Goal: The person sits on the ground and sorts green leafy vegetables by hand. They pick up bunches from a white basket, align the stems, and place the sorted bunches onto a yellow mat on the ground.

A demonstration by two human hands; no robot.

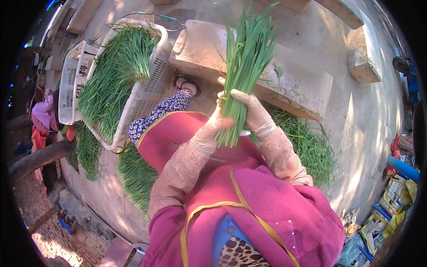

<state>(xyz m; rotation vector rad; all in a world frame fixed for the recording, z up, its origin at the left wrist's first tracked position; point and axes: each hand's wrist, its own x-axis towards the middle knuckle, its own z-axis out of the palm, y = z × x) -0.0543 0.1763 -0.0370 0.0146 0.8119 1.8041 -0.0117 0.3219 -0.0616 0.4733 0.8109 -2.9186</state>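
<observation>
Both my hands wear thin pale gloves and hold a bunch of long flat green leaves, likely garlic chives (248, 63), upright over my lap. My left hand (210, 130) wraps the lower left side, its thumb across the stems near the cut ends. Higher up on the right, my right hand (251, 108) clasps the stems with its thumb in front. A bit of yellow band (224, 98) shows at the bunch's left edge. Below my right hand a small white tip (245, 133) pokes out; what it belongs to is hidden. A red apron (173, 133) covers my lap.
A white plastic crate (155, 75) heaped with chives (110, 86) stands on the left, another crate (68, 86) beyond it. A stone slab bench (297, 86) lies ahead. Loose greens (300, 143) spread on the floor at right, more chives (136, 173) at left. Another person (45, 111) is far left.
</observation>
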